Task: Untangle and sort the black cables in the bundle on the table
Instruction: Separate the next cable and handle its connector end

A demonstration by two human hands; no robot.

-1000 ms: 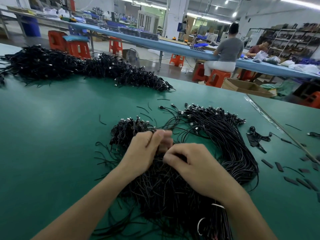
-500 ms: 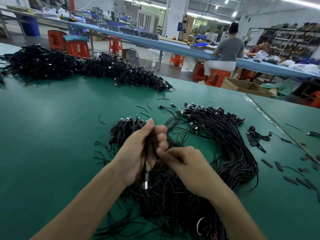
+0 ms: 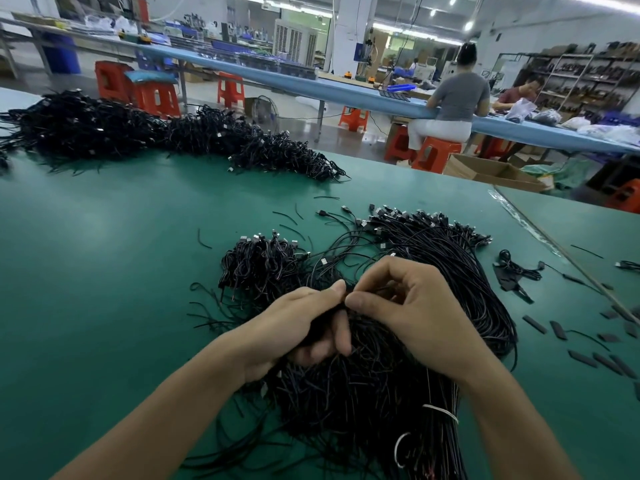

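2 hands are in view, 1 left hand (image 3: 298, 327) and 1 right hand (image 3: 408, 306). The black cables (image 3: 450, 271) are too many to count, but they lie in 3 masses: 1 big bundle (image 3: 363, 393), 1 small clump (image 3: 259, 265) and 1 long heap (image 3: 138, 133). 2 white ties (image 3: 440, 412) ring the bundle. Beyond are at least 6 orange stools (image 3: 157, 98), 1 cardboard box (image 3: 491, 171) and 2 seated people (image 3: 457, 95).

Left hand (image 3: 304, 327) and right hand (image 3: 415, 313), forearms (image 3: 173, 410) bare.
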